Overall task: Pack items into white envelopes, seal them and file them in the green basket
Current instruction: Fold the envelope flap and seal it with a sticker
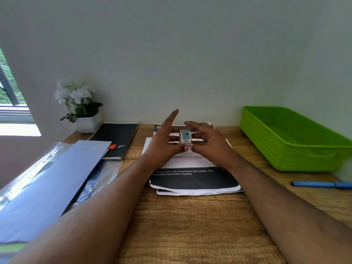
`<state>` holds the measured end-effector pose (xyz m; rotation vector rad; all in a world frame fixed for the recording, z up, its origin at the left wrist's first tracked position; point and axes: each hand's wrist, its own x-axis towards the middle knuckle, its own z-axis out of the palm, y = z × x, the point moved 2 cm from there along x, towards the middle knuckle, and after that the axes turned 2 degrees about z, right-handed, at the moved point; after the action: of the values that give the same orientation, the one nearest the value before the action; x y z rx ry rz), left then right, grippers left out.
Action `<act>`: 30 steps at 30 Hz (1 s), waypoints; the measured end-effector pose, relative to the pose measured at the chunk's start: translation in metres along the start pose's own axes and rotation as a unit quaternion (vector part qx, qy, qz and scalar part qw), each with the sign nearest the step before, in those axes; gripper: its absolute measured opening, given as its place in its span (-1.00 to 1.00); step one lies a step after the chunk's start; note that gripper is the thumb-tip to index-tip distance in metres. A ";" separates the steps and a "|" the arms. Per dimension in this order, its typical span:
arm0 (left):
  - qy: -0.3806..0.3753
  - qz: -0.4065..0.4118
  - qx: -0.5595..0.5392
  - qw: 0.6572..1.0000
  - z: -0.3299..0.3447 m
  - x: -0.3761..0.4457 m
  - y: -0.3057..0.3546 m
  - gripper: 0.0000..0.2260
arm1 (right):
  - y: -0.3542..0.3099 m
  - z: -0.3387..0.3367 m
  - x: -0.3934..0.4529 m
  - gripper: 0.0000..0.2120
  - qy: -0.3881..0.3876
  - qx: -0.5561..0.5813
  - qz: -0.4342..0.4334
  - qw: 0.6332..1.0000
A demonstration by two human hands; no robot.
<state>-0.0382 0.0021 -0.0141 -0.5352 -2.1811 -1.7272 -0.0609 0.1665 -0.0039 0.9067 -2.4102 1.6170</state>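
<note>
Wooden desk (190, 225) in the foreground, grain bare at 6 o'clock. White envelopes (47, 183) lying over a clear plastic sleeve (99, 180) at 8 o'clock. Printed sheets (194, 180) stacked at centre. Above them, left hand (162, 147) and right hand (211, 143) together pinching a small sticker roll (185, 137); left forefinger held straight, remaining fingers curled. Blue pen (322, 184) at 3 o'clock. Green basket (297, 149) at 2 o'clock, nothing visible inside. Black notebook (116, 138) at 11 o'clock, white potted flowers (80, 105) behind, against a pale wall (171, 54). Window (11, 100) at 9 o'clock.
</note>
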 end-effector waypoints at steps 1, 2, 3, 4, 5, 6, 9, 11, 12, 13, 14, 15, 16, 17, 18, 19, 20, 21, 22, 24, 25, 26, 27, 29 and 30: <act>0.001 0.005 0.014 1.000 -0.001 0.001 -0.001 -0.05 | -0.001 0.000 0.000 -0.42 0.001 -0.003 0.005 1.000; -0.001 0.011 0.032 0.999 -0.002 0.001 -0.001 -0.03 | -0.001 -0.001 0.000 -0.46 0.005 -0.009 0.010 1.000; -0.004 0.018 0.054 0.998 -0.002 0.002 0.000 0.00 | -0.001 -0.002 0.000 -0.51 0.011 -0.015 0.013 1.000; -0.007 0.028 0.076 0.997 -0.001 0.002 0.000 0.02 | -0.002 -0.002 0.001 -0.55 0.018 -0.022 0.013 0.999; -0.008 0.037 0.097 0.995 0.000 0.002 0.001 0.04 | -0.001 -0.003 0.002 -0.58 0.024 -0.030 0.014 0.999; -0.008 0.046 0.114 0.992 0.001 0.002 0.003 0.05 | 0.000 -0.003 0.002 -0.60 0.028 -0.039 0.014 0.999; -0.011 0.069 0.141 0.987 0.003 0.001 0.006 0.07 | 0.002 -0.003 0.002 -0.63 0.029 -0.061 0.008 0.998; -0.009 0.072 0.152 0.986 0.003 0.001 0.007 0.08 | 0.002 -0.003 0.003 -0.66 0.037 -0.065 0.005 0.997; -0.009 0.073 0.156 0.985 0.002 0.001 0.007 0.08 | 0.001 -0.004 0.003 -0.67 0.045 -0.063 0.006 0.997; -0.009 0.076 0.160 0.984 0.002 0.001 0.007 0.07 | 0.002 -0.004 0.003 -0.70 0.055 -0.063 0.006 0.996; -0.010 0.079 0.165 0.983 0.002 0.001 0.007 0.07 | 0.002 -0.004 0.003 -0.72 0.063 -0.066 0.003 0.996; -0.012 0.082 0.169 0.982 0.002 0.001 0.007 0.06 | 0.003 -0.004 0.003 -0.75 0.068 -0.070 0.000 0.995; -0.014 0.085 0.174 0.981 0.002 0.001 0.007 0.06 | 0.003 -0.004 0.003 -0.77 0.068 -0.072 -0.001 0.995; -0.016 0.087 0.177 0.980 0.002 0.001 0.007 0.05 | 0.004 -0.003 0.004 -0.80 0.065 -0.071 0.000 0.995; -0.019 0.087 0.178 0.980 0.002 0.001 0.007 0.05 | 0.004 -0.003 0.004 -0.82 0.063 -0.069 0.003 0.996; -0.022 0.087 0.179 0.980 0.002 0.001 0.007 0.04 | 0.005 -0.003 0.004 -0.84 0.065 -0.066 0.006 0.996; -0.025 0.087 0.181 0.979 0.003 0.001 0.006 0.04 | 0.005 -0.003 0.005 -0.86 0.069 -0.064 0.008 0.996; -0.026 0.089 0.183 0.979 0.003 0.001 0.006 0.03 | 0.004 -0.004 0.005 -0.88 0.073 -0.062 0.007 0.995; -0.028 0.091 0.185 0.978 0.003 0.001 0.006 0.03 | 0.004 -0.004 0.005 -0.88 0.076 -0.058 0.005 0.995; -0.028 0.096 0.190 0.977 0.003 0.001 0.006 0.01 | 0.002 -0.004 0.004 -0.84 0.073 -0.050 0.005 0.996; -0.028 0.098 0.190 0.976 0.003 0.001 0.006 0.00 | 0.002 -0.005 0.005 -0.83 0.072 -0.047 0.006 0.996; -0.027 0.100 0.191 0.976 0.003 0.001 0.007 0.00 | 0.002 -0.005 0.004 -0.83 0.074 -0.047 0.006 0.996; -0.026 0.104 0.191 0.976 0.003 0.001 0.008 -0.01 | 0.001 -0.005 0.004 -0.84 0.079 -0.049 0.005 0.996; -0.021 0.112 0.188 0.976 0.003 0.000 0.009 -0.02 | 0.001 -0.005 0.004 -0.88 0.093 -0.060 -0.001 0.994; -0.020 0.114 0.184 0.976 0.003 0.000 0.009 -0.02 | 0.001 -0.006 0.004 -0.90 0.102 -0.067 -0.010 0.992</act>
<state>-0.0344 0.0066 -0.0072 -0.6913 -2.2879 -1.1700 -0.0658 0.1704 -0.0006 0.7035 -2.3293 1.4419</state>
